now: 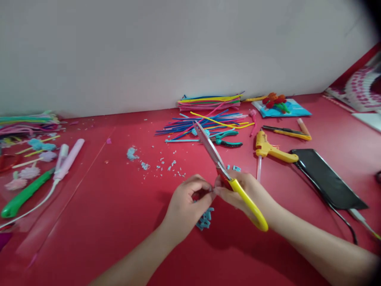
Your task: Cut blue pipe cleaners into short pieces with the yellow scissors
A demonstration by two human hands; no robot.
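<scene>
Yellow-handled scissors (247,203) rest in my right hand (248,190), their blades pointing up and away to the left. The fingertips of that hand pinch together against those of my left hand (186,204), at the middle of the red table. Whatever is between my left fingertips is too small to name. Beneath and just right of my left hand lies a small pile of short blue pieces (204,219). A few more blue pieces (234,168) lie beyond my right hand.
Coloured pipe cleaners (208,123) and green-handled pliers (228,139) lie ahead. A yellow glue gun (272,149) and a black phone (329,178) are at right. At left are a green-handled tool (28,194), a pink device (69,159) and blue scraps (131,153).
</scene>
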